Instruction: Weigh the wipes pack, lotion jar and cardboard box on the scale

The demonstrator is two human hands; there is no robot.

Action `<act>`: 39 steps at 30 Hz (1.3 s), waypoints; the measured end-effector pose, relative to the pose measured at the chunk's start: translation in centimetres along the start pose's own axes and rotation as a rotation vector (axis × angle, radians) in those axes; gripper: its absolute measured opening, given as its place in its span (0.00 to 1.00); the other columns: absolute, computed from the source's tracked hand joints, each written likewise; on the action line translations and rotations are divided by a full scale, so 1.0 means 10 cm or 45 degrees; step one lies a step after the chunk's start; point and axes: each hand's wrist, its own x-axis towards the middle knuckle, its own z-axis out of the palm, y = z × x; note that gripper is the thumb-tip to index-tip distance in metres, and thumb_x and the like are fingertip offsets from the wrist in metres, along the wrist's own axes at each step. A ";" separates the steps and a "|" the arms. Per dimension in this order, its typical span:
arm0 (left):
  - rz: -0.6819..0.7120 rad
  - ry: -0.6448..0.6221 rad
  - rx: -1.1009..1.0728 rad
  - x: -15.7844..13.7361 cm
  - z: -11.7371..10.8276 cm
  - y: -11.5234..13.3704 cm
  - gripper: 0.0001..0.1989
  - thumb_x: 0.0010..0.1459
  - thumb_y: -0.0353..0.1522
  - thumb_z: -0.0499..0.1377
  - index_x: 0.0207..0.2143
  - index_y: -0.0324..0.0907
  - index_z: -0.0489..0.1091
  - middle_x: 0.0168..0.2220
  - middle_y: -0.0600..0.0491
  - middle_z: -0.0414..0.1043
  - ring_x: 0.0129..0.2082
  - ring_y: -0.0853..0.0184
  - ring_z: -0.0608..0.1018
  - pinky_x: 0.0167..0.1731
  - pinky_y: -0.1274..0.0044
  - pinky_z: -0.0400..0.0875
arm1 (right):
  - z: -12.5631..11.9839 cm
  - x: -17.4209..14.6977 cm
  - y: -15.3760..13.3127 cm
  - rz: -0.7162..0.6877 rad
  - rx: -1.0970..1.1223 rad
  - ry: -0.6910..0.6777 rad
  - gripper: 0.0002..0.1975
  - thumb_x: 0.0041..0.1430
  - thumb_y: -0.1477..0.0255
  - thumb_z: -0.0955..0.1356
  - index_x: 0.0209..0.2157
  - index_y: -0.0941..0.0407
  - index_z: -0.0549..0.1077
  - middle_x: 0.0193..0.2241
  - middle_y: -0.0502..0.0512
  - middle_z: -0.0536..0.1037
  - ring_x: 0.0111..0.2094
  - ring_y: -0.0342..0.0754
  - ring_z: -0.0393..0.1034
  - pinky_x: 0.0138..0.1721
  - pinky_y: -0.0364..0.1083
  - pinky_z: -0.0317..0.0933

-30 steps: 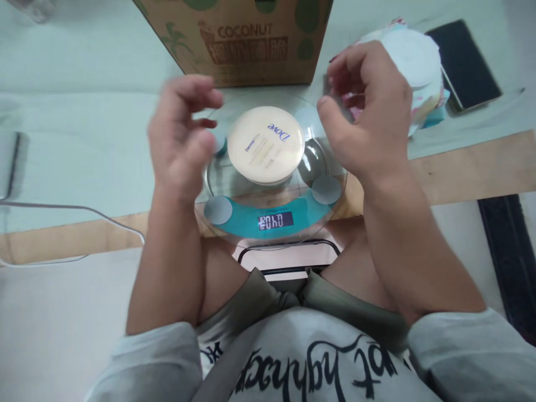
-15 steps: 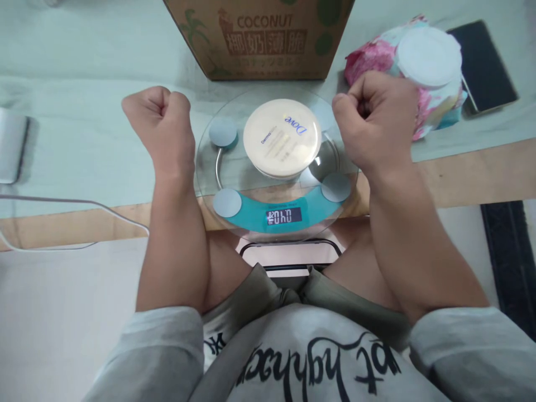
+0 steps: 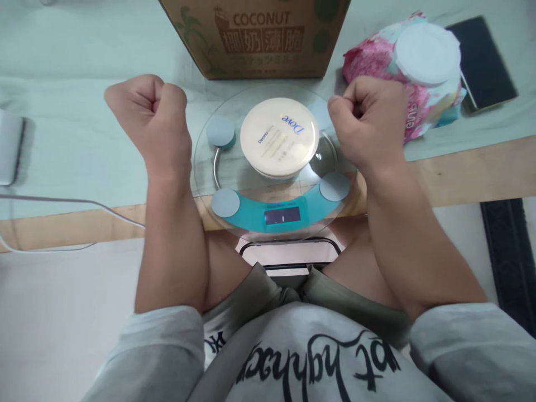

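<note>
My left hand (image 3: 151, 120) is a fist raised left of the round glass scale (image 3: 251, 195), with nothing visible in it. On the other side my right hand (image 3: 371, 120) is also curled into a fist, above the scale's right edge and in front of a floral packet; nothing shows in its fingers. A round cream-coloured Dove tub (image 3: 280, 137) with its lid on sits on the scale between the two fists. Neither hand touches the tub. The scale's small display (image 3: 282, 215) is dark apart from a faint light mark.
Behind the scale stands a cardboard coconut box (image 3: 259, 44). The pink and blue floral packet (image 3: 377, 56) with a white round lid lies at the right, beside a dark phone-like slab (image 3: 483, 64). A white cable (image 3: 84, 201) crosses the table's left edge near my left forearm.
Both fists have shifted slightly to the left, the left one also a little upward. The digits on the scale's display have gone out. The tub stays on the scale.
</note>
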 end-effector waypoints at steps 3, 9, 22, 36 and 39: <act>-0.014 0.015 -0.048 0.01 0.03 0.05 0.24 0.53 0.14 0.58 0.23 0.42 0.44 0.22 0.57 0.39 0.22 0.78 0.45 0.23 0.71 0.37 | -0.01 0.00 -0.03 0.020 0.016 -0.005 0.26 0.69 0.75 0.74 0.24 0.58 0.55 0.23 0.47 0.54 0.27 0.36 0.54 0.36 0.44 0.50; 0.039 -0.072 -0.102 0.02 0.07 0.26 0.26 0.57 0.14 0.58 0.24 0.41 0.42 0.23 0.56 0.37 0.24 0.77 0.43 0.25 0.69 0.39 | -0.01 -0.02 -0.13 0.035 0.122 0.073 0.24 0.64 0.76 0.74 0.23 0.59 0.57 0.21 0.45 0.56 0.26 0.33 0.50 0.35 0.43 0.47; 0.259 -0.846 -0.016 -0.07 0.15 1.19 0.41 0.69 0.69 0.53 0.69 0.51 0.66 0.68 0.46 0.68 0.69 0.52 0.74 0.58 0.61 0.80 | -0.02 -0.04 -0.16 -0.022 0.130 0.096 0.22 0.63 0.73 0.74 0.23 0.61 0.59 0.20 0.45 0.58 0.26 0.31 0.51 0.35 0.42 0.44; 0.232 -1.177 0.075 -0.11 0.15 1.36 0.41 0.67 0.55 0.67 0.77 0.70 0.56 0.76 0.57 0.66 0.76 0.49 0.72 0.77 0.54 0.73 | -0.03 -0.03 -0.25 0.000 0.028 0.075 0.22 0.64 0.75 0.72 0.23 0.59 0.57 0.21 0.46 0.55 0.25 0.34 0.48 0.34 0.43 0.47; 0.280 -1.140 0.071 -0.11 0.15 1.36 0.42 0.67 0.55 0.67 0.77 0.63 0.58 0.75 0.53 0.67 0.76 0.50 0.72 0.77 0.55 0.74 | -0.04 -0.03 -0.28 0.017 0.022 0.094 0.24 0.63 0.77 0.73 0.22 0.58 0.56 0.20 0.46 0.54 0.25 0.36 0.45 0.33 0.44 0.47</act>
